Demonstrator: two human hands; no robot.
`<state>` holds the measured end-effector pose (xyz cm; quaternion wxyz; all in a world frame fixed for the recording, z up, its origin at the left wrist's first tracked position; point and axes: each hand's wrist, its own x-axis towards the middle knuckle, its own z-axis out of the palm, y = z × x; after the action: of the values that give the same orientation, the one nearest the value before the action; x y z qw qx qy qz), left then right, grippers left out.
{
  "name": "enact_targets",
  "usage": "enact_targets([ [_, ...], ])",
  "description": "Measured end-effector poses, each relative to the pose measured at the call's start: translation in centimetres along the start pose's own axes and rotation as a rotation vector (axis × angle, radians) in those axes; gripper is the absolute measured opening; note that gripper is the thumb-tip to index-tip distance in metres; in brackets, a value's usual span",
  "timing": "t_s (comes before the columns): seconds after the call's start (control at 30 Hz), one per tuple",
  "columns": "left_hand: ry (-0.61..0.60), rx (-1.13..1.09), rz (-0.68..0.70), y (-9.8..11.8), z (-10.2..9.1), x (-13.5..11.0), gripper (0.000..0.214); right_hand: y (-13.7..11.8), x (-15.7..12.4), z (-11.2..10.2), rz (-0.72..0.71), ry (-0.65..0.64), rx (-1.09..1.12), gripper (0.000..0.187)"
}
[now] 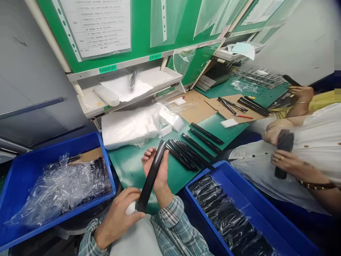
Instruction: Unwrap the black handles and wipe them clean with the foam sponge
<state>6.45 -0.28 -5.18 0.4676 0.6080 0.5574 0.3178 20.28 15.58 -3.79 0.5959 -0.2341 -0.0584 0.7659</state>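
Closest to me, the person in the plaid shirt is working with both bare hands over their lap. Their left hand is closing around a small white pad, pressing it against the lower end of a long, glossy black bar. Their right hand is cradling the bar higher up, gripping it between the thumb and the spread fingers, so the bar is leaning diagonally across the palm.

Blue plastic crates are flanking them. The left crate is holding crumpled clear film over dark pieces, while the right crate is packed with black bars wrapped in clear plastic.

Just ahead, black bars are lying side by side on a green bench mat, beside a white plastic bundle. To the right, a co-worker's hands are gripping a chunky black piece in front of a pale shirt.

Farther off, more black bars and a red-handled tool are lying on a cardboard sheet. Beyond them, another person's hand is holding a black piece.
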Motion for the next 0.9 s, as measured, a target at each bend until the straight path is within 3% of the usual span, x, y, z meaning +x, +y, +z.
enact_targets([
  [0.17,0.146,0.228,0.149,-0.1,0.9,-1.1,0.027,0.5,-1.9,1.0,0.118,-0.073,-0.070,0.041],
  [0.5,0.181,0.295,0.269,1.0,1.2,-1.4,0.026,0.2,-2.6,1.9,0.203,-0.048,0.014,0.032],
  [0.7,0.186,0.352,0.327,1.0,1.0,-1.6,0.037,0.6,-3.7,1.7,0.253,-0.112,0.014,0.036],
  [0.8,0.248,0.279,0.326,0.5,0.1,-1.8,0.054,0.2,-4.1,1.6,0.278,-0.105,0.043,0.034],
  [0.9,0.392,0.095,0.351,0.4,-0.8,-1.6,0.044,-0.1,-4.2,1.8,0.278,-0.104,0.035,0.035],
])
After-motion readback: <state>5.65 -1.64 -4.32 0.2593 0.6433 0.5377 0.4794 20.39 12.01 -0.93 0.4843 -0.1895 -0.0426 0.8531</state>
